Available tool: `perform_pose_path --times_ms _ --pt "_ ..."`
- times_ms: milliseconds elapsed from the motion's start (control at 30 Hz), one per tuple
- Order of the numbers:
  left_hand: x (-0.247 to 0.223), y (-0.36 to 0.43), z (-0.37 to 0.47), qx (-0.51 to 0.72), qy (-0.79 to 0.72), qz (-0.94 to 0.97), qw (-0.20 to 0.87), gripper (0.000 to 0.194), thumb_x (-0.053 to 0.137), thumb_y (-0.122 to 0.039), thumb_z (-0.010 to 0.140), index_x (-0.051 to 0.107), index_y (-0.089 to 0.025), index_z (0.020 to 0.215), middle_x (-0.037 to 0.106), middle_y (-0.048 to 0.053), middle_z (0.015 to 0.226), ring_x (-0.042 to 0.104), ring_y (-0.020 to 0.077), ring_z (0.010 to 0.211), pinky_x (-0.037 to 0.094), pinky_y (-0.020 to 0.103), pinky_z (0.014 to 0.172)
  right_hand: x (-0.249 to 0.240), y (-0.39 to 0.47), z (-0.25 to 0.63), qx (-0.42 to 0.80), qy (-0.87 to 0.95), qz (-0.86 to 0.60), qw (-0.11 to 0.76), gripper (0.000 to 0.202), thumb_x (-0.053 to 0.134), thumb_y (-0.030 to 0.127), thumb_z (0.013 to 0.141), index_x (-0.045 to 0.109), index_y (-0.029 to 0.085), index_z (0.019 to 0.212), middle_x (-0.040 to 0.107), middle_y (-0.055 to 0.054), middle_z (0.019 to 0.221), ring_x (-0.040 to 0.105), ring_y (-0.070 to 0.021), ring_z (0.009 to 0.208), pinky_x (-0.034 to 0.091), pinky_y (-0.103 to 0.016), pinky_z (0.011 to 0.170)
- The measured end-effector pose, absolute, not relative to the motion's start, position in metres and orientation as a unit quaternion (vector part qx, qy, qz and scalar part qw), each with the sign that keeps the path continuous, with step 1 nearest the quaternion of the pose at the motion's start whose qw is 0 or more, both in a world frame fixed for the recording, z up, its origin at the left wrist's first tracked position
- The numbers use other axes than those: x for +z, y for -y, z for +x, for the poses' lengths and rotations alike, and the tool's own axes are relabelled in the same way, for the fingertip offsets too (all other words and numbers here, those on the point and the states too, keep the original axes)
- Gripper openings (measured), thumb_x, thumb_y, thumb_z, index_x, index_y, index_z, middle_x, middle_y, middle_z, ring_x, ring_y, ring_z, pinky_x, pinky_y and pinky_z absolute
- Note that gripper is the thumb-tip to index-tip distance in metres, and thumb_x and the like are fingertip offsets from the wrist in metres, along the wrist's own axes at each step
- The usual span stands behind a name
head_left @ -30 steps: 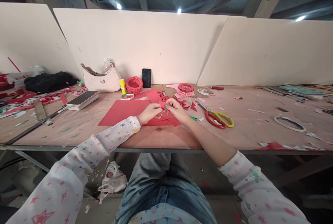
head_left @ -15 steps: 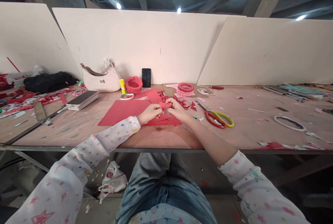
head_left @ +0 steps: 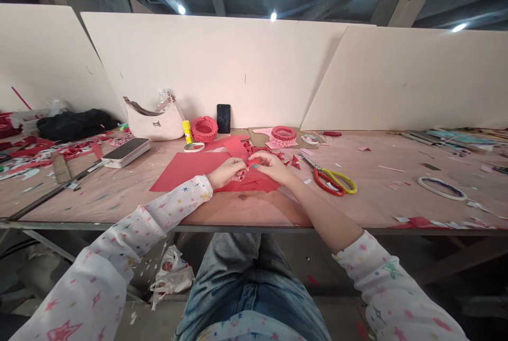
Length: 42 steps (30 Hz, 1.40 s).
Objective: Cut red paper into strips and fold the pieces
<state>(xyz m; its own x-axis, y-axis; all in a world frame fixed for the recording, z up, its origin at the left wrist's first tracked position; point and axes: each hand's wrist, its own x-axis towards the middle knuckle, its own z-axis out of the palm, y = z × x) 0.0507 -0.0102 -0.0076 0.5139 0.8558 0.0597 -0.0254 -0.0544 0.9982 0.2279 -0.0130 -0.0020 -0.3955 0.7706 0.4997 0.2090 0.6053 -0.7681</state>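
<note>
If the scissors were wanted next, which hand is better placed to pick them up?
Probably the right hand: it is nearer the scissors, which lie to its right. The left hand is farther away, with the right hand between.

No words, brands or numbers can be read here. The handbag (head_left: 143,127) bears a small metal plate (head_left: 156,123) – possibly a maker's badge, but too small to make out. The white plastic bag (head_left: 177,278) under the table has a red patch (head_left: 167,265), with no legible letters. On the yellow glue stick (head_left: 187,130) – upright beside the handbag – no lettering can be read either.
</note>
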Motion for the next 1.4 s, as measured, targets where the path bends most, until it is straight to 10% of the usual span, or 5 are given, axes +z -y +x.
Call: perform_pose_path --times_ms 567,1400 --pt "0.002 0.01 0.042 0.353 -0.291 0.84 0.293 0.032 0.039 -0.033 0.085 0.037 -0.016 0.058 0.039 -0.004 0.053 0.038 0.0075 0.049 0.029 0.02 0.048 -0.006 0.014 0.225 0.422 0.738 -0.355 0.389 0.025 0.055 0.036 0.075 0.062 0.015 0.063 0.059 -0.001 0.061 0.048 -0.0112 0.056 0.036 -0.025 0.057" --pt "0.004 0.003 0.039 0.364 -0.285 0.819 0.34 0.025 0.04 -0.027 0.084 0.041 -0.016 0.062 0.044 -0.004 0.054 0.042 0.0072 0.049 0.032 0.019 0.05 -0.003 0.014 0.232 0.585 0.611 -0.308 0.435 0.016 0.063 0.029 0.069 0.067 0.014 0.074 0.067 -0.005 0.071 0.059 -0.0128 0.067 0.043 -0.025 0.064"
